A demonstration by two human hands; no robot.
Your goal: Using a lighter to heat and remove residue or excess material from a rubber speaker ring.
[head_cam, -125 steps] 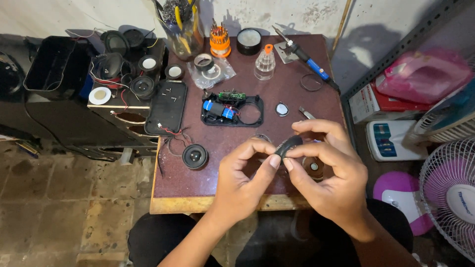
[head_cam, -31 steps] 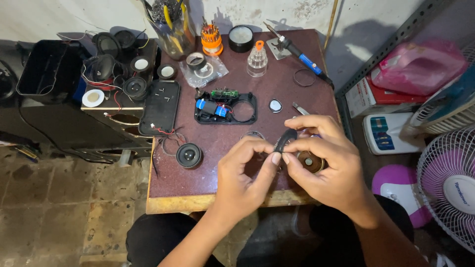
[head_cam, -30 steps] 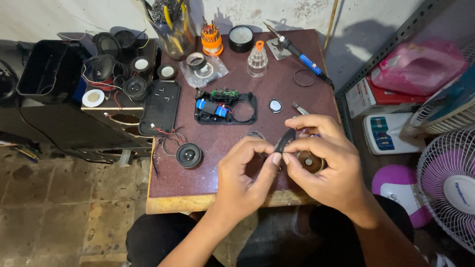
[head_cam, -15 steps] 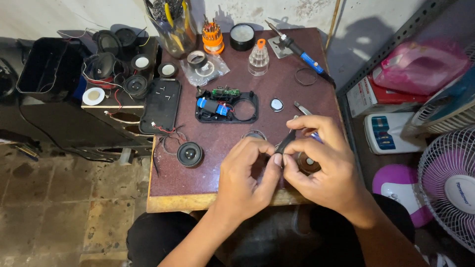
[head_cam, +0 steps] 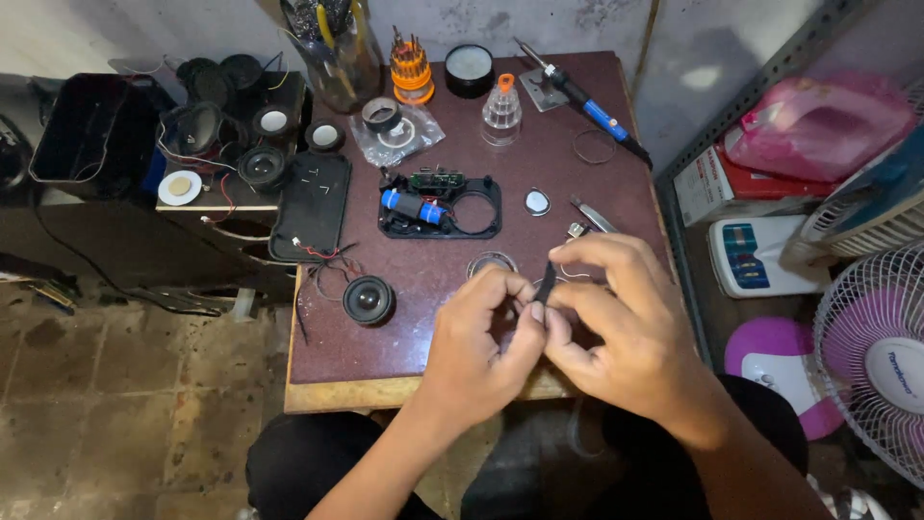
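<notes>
Both hands meet over the front edge of a small dark-red bench [head_cam: 597, 106], pinching one small, thin black part [head_cam: 548, 283] between them. The left hand [head_cam: 478, 332] closes thumb and forefinger on the part's lower end; the right hand [head_cam: 626, 323] curls over from the other side, its fingertips gripping the upper end. The part stands nearly upright, just above the bench top and clear of it. It is too small to tell just what it is.

This looks like a fitting or inspecting step on a tiny component; any next move would seem to call for fine fingertip control rather than force.

Both wrists bend inward, forearms rising from the lap.

Further out lie a round speaker [head_cam: 368, 299], an open black casing with a blue battery [head_cam: 441, 205], a soldering iron [head_cam: 587, 101], and a screwdriver set [head_cam: 411, 69].
</notes>
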